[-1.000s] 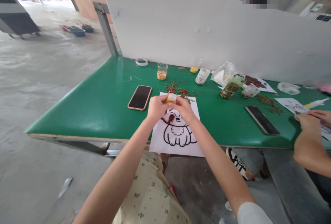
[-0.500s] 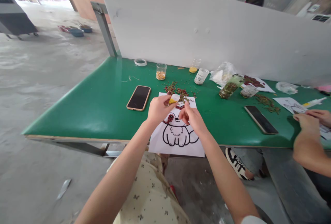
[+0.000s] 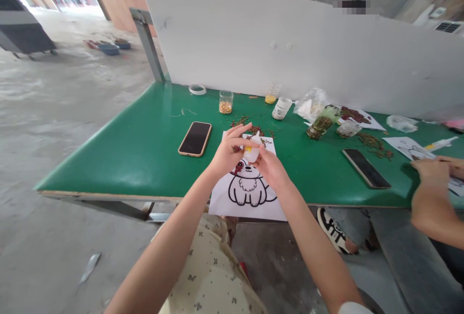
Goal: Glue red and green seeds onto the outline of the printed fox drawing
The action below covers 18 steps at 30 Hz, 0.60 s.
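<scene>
While the left hand [image 3: 225, 157], its grip unclear, rests extended fingers [image 3: 240, 142] against a small white plastic bottle [image 3: 253, 154] with an unreadable yellow label [image 3: 248, 149], the right hand [image 3: 272, 168] pinches the bottle's side, above white paper [image 3: 219, 202] printed with a black-outlined cartoon animal [image 3: 249, 194].

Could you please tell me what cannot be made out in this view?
In the head view:
Animal drawing: upper head largely hidden by left hand and right hand.
White bottle: any label wording too small, partly behind fingers.
Co-worker's paper: partly covered by co-worker's hands, cut off by right edge.
</scene>
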Tool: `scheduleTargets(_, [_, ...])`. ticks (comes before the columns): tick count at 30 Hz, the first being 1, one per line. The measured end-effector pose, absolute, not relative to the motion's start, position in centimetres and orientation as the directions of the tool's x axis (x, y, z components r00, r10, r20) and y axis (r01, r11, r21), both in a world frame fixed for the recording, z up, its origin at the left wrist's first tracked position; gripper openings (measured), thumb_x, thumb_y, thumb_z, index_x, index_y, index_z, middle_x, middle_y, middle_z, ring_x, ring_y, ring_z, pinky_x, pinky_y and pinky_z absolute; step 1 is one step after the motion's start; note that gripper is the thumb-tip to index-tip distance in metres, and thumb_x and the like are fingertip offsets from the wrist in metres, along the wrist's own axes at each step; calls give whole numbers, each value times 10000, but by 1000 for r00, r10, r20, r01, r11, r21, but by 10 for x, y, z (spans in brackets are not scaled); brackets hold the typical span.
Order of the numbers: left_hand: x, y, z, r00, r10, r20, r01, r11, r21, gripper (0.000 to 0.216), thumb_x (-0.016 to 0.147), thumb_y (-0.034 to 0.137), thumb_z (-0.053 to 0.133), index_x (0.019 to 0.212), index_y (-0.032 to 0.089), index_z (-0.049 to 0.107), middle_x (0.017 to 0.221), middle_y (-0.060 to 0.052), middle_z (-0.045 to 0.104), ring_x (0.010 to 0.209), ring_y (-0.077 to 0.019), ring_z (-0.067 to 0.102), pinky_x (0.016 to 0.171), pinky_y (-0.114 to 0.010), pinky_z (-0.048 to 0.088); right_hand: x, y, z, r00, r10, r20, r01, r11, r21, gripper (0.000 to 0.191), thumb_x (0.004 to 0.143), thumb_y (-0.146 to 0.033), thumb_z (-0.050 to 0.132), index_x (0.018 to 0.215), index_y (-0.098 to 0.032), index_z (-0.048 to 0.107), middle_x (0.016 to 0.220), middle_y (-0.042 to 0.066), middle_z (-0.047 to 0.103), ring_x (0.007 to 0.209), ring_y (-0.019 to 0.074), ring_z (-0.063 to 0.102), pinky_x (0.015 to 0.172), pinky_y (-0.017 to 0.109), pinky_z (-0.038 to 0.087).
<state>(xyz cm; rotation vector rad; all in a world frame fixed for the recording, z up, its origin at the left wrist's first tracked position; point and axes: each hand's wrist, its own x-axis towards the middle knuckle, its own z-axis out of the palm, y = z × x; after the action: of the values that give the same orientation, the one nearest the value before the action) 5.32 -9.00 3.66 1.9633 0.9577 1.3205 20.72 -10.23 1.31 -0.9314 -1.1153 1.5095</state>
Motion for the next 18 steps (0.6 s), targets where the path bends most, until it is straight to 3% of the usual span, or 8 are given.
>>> scheduleTargets(3, [56,-91,36,280,825,490,122,-537,834,447,678,-2,505,912,298,739,1379,31,527,1362,-231,375,1144,-502,279,211,-98,7,-198,980,13,-264,-40,-964,474,617,-644,719,826,-219,712,892,55,709,838,216,629,752,353,517])
scheduleTargets(5, [59,-90,36,246,842,481,17,-499,866,502,671,12,512,1040,294,703,1414,14,493,1366,-235,374,1132,-474,312,213,-92,5,-167,985,29,-282,-20,-959,432,618,-597,741,832,-223,711,899,49,713,849,218,636,785,367,511])
scheduleTargets(9, [58,-76,38,84,887,454,-87,-448,890,750,645,51,569,1343,299,459,1442,-34,458,1371,-239,367,1097,-441,362,228,-64,7,22,994,104,-244,106,-964,416,655,-567,706,847,-201,668,894,58,702,822,209,637,743,349,496])
scheduleTargets(13, [44,-42,32,-180,918,352,-81,-371,925,515,646,76,499,1142,204,558,1138,-75,664,1130,-217,596,988,-420,463,265,-18,3,259,900,352,248,290,-924,341,698,-451,657,882,-172,590,844,57,671,759,194,603,728,333,462])
scheduleTargets(16, [31,-15,19,-398,879,264,-95,-325,941,411,633,111,478,1029,185,554,987,-67,687,958,-191,655,895,-383,511,293,12,-6,351,819,453,648,137,-749,264,732,-362,571,902,-162,550,826,75,645,755,208,581,725,336,439])
scheduleTargets(18, [25,-1,8,-416,874,253,-109,-324,940,390,616,128,481,997,171,551,942,-67,684,899,-182,663,866,-368,518,308,26,-14,356,813,461,786,7,-618,236,733,-329,539,900,-162,534,852,96,635,799,227,574,725,336,423])
